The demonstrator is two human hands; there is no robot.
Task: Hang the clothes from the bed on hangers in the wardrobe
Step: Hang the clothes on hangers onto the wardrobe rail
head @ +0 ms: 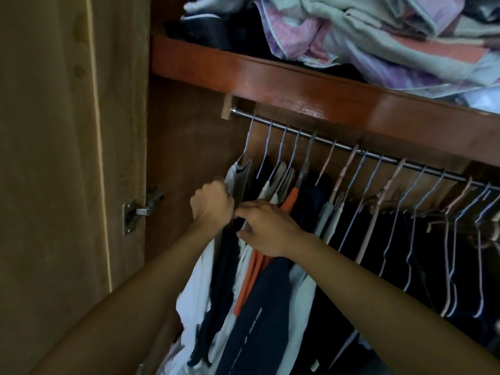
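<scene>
rail (338,143): shiny metal | shelf edge (311,87): glossy red-brown wood | door (54,158): matt wood | hangers (357,190): thin wire
</scene>
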